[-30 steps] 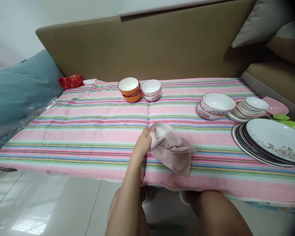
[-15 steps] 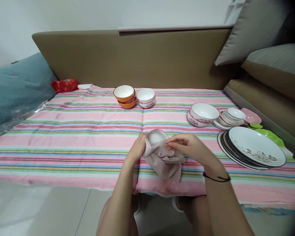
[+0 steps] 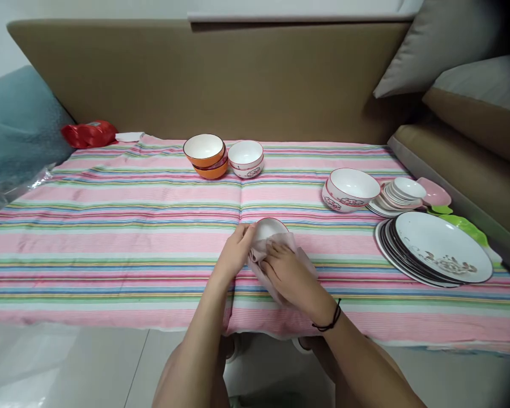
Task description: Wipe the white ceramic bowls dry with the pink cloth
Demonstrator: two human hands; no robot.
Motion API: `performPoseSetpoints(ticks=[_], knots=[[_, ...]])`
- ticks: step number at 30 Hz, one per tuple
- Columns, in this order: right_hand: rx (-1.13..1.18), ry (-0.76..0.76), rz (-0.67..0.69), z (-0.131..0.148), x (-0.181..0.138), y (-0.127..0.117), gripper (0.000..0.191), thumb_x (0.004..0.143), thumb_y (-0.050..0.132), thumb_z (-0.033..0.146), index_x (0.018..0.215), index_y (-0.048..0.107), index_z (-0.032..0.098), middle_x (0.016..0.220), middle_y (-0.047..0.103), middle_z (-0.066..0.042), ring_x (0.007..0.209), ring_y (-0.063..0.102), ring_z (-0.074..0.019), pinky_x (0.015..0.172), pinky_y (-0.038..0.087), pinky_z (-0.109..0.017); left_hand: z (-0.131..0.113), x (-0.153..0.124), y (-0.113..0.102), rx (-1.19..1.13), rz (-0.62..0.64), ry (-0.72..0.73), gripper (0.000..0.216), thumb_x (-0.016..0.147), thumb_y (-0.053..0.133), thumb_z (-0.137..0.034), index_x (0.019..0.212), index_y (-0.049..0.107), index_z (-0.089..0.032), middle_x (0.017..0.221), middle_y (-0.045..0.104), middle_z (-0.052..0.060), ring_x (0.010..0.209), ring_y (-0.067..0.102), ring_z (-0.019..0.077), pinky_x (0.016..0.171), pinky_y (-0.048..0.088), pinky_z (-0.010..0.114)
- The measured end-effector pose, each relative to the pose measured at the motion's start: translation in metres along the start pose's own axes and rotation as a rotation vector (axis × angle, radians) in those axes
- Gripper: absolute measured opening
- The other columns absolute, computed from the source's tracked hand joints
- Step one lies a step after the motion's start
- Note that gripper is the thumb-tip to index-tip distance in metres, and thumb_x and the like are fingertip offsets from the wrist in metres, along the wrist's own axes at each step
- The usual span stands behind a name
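Observation:
A small white bowl [image 3: 268, 228] with a red rim sits tilted at the near middle of the striped cloth. My left hand [image 3: 236, 253] grips its left rim, fingers curled round it. My right hand [image 3: 289, 276] lies over a pale pink cloth [image 3: 260, 250] and presses it against the bowl's near side. Most of the pink cloth is hidden under that hand.
A pink striped cover [image 3: 110, 226] spreads over the sofa seat. Orange bowls [image 3: 204, 154] and white bowls [image 3: 246, 158] stand at the back. On the right are a large bowl [image 3: 352, 188], stacked saucers [image 3: 402, 194] and big plates [image 3: 440, 253]. A red packet [image 3: 88, 133] lies far left.
My right hand came into view, reached the pink cloth, then dropped down over it against the bowl. My left hand has kept hold of the bowl's rim.

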State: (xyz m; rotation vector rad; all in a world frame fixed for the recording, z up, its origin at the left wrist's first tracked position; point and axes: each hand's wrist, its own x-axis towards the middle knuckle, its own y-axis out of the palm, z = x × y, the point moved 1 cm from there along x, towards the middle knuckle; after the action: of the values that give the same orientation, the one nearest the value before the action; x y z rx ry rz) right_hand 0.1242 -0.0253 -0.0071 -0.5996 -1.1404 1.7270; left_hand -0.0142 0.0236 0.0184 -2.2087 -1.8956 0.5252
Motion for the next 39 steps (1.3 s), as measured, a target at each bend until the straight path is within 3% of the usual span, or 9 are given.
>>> performPoseSetpoints(ticks=[7,11,15,19,23,28,33,36,39], knots=[[0.070,-0.007,-0.237,-0.007,0.001,-0.009,0.043,0.095,0.045,0.030,0.132,0.051,0.011,0.150,0.037,-0.017,0.141,0.030,-0.0300,0.112,0.033,-0.050,0.001,0.000,0.006,-0.072,-0.007,0.006,0.036,0.091,0.039,-0.052,0.092,0.057,-0.021,0.090,0.061,0.001,0.089,0.055,0.0182,0.081,0.039,0.028],[0.297,0.052,-0.283,-0.012,0.002,-0.023,0.021,0.092,0.047,0.020,0.095,0.068,0.020,0.098,0.071,-0.006,0.091,0.066,-0.0211,0.078,0.052,-0.034,0.003,0.000,0.006,-0.099,-0.042,-0.024,0.037,0.091,0.040,-0.052,0.092,0.058,-0.020,0.093,0.062,0.002,0.093,0.055,0.0189,0.083,0.039,0.029],[0.409,0.042,-0.175,-0.002,0.006,-0.021,0.022,0.089,0.051,0.015,0.072,0.065,0.021,0.070,0.067,0.000,0.064,0.060,-0.0148,0.061,0.045,-0.028,0.003,0.000,0.008,-0.126,-0.061,-0.041,0.036,0.091,0.041,-0.052,0.090,0.057,-0.020,0.090,0.061,0.001,0.090,0.055,0.0184,0.081,0.040,0.029],[0.455,-0.060,-0.175,0.009,0.015,-0.012,0.017,0.089,0.048,0.014,0.090,0.064,0.020,0.088,0.068,-0.003,0.081,0.061,-0.0173,0.075,0.049,-0.032,0.002,0.002,0.009,-0.148,-0.083,-0.027,0.033,0.091,0.042,-0.047,0.088,0.057,-0.019,0.087,0.061,0.002,0.089,0.055,0.0182,0.081,0.041,0.029],[0.260,-0.038,-0.229,0.001,0.017,-0.005,0.040,0.086,0.049,0.010,0.125,0.054,0.020,0.127,0.057,-0.009,0.119,0.050,-0.0243,0.103,0.039,-0.044,0.001,0.001,0.008,-0.169,-0.063,-0.001,0.033,0.091,0.042,-0.047,0.088,0.059,-0.019,0.094,0.062,0.003,0.092,0.056,0.0184,0.082,0.042,0.029],[0.156,0.181,-0.065,-0.006,0.016,-0.001,0.021,0.084,0.050,0.009,0.095,0.066,0.019,0.102,0.065,-0.008,0.089,0.061,-0.0205,0.080,0.048,-0.035,0.001,-0.001,0.012,-0.160,-0.086,-0.040,0.032,0.090,0.043,-0.047,0.087,0.058,-0.019,0.084,0.060,0.001,0.082,0.054,0.0171,0.075,0.041,0.028],[0.489,-0.027,-0.187,0.002,0.030,-0.009,0.021,0.084,0.049,0.009,0.098,0.060,0.021,0.100,0.065,-0.003,0.093,0.059,-0.0152,0.083,0.048,-0.027,0.003,0.001,0.017,-0.189,-0.097,0.012,0.031,0.091,0.043,-0.047,0.088,0.057,-0.019,0.089,0.061,0.002,0.086,0.055,0.0168,0.079,0.040,0.027],[0.336,0.080,-0.283,0.001,0.032,-0.012,0.025,0.083,0.047,0.006,0.101,0.060,0.018,0.107,0.064,-0.008,0.099,0.058,-0.0191,0.084,0.047,-0.031,0.001,0.000,0.016,-0.178,-0.087,0.011,0.032,0.091,0.042,-0.047,0.089,0.057,-0.019,0.090,0.061,0.002,0.087,0.055,0.0169,0.080,0.040,0.027],[0.168,0.224,-0.149,-0.002,0.026,-0.010,0.021,0.082,0.047,0.006,0.091,0.062,0.018,0.094,0.066,-0.008,0.082,0.061,-0.0196,0.072,0.047,-0.031,-0.001,-0.001,0.014,-0.137,-0.069,-0.049,0.033,0.091,0.041,-0.049,0.090,0.056,-0.020,0.081,0.059,0.001,0.080,0.054,0.0170,0.073,0.041,0.027]])
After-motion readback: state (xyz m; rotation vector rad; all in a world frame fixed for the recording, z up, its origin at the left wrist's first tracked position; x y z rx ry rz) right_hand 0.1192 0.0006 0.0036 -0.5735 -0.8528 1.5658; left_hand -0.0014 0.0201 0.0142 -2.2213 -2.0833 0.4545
